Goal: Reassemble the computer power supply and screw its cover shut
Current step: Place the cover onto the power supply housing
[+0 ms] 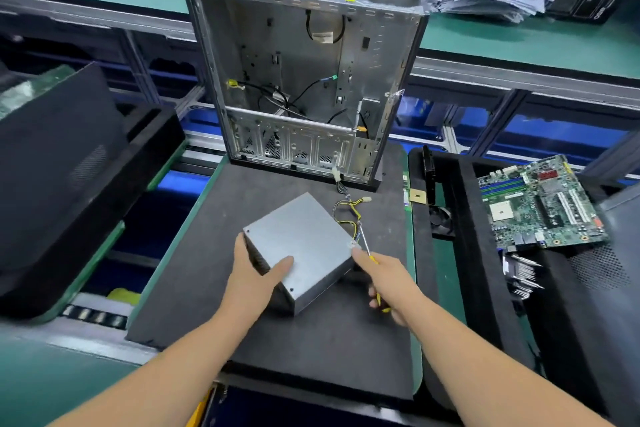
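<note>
A grey metal power supply [304, 243] lies on the dark foam mat [329, 350] with its cover on top. Yellow and black wires [348, 211] trail from its far right side. My left hand [258, 274] grips the box's near left corner, thumb on the cover and fingers down the side. My right hand [384, 282] holds a yellow-handled screwdriver [366, 246]. Its shaft slants up past the box's right corner, where my index finger points at a screw hole.
An empty open computer case [298, 80] stands upright just behind the mat. A motherboard [540, 204] lies on a black foam tray to the right, with several screwdriver bits [523, 274] below it. A black foam block [69, 177] sits at the left.
</note>
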